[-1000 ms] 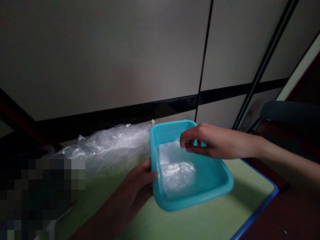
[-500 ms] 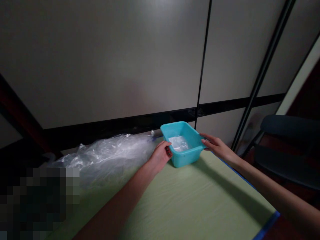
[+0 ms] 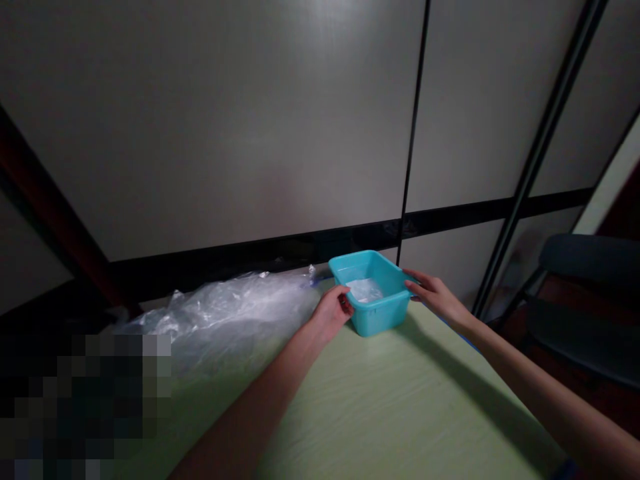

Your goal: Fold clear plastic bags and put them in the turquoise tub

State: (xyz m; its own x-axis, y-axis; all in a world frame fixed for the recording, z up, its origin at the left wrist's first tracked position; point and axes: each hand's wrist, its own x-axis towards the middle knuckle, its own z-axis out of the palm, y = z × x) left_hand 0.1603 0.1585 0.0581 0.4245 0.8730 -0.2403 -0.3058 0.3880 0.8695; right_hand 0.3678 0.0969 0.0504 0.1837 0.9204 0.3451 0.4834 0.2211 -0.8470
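Observation:
A turquoise plastic basket [image 3: 383, 316] stands upright near the far edge of a pale green tabletop [image 3: 380, 400]. Inside it lies a whitish, shiny plastic packet [image 3: 365, 290]. My left hand [image 3: 333, 312] grips the basket's near left rim, with its fingers curled. At the right rim, my right hand [image 3: 434, 293] holds the basket between its thumb and fingers. Crumpled clear plastic sheeting [image 3: 240, 307] lies on the table left of the basket, close to my left hand.
Grey cabinet panels [image 3: 250, 147] with black trim rise behind the table. A dark chair [image 3: 590, 320] stands beyond the table's right edge. The lower left corner of the view is pixelated.
The view has shifted slightly, so the basket and both hands appear a little farther right and lower. Both hands keep their hold on the basket's rim.

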